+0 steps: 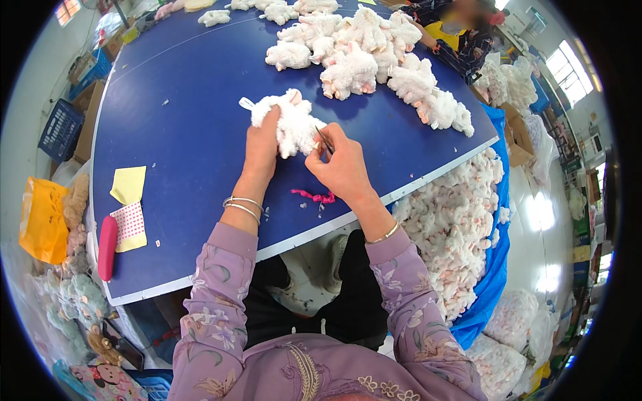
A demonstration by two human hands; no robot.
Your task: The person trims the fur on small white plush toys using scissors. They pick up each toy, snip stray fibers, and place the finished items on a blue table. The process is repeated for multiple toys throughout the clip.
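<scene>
White plush toy (289, 121) is between gripping left hand (261, 145) and right hand (341, 166) pinching dark tool (324, 139).

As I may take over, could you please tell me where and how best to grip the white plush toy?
Probably pinch the white plush toy by its uncovered far edge, from across the table; left hand and right hand occupy its near side.

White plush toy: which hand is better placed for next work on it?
The right hand seems better placed: it holds a thin dark tool at the right edge of the white plush toy, while the left hand grips its other side.
</scene>
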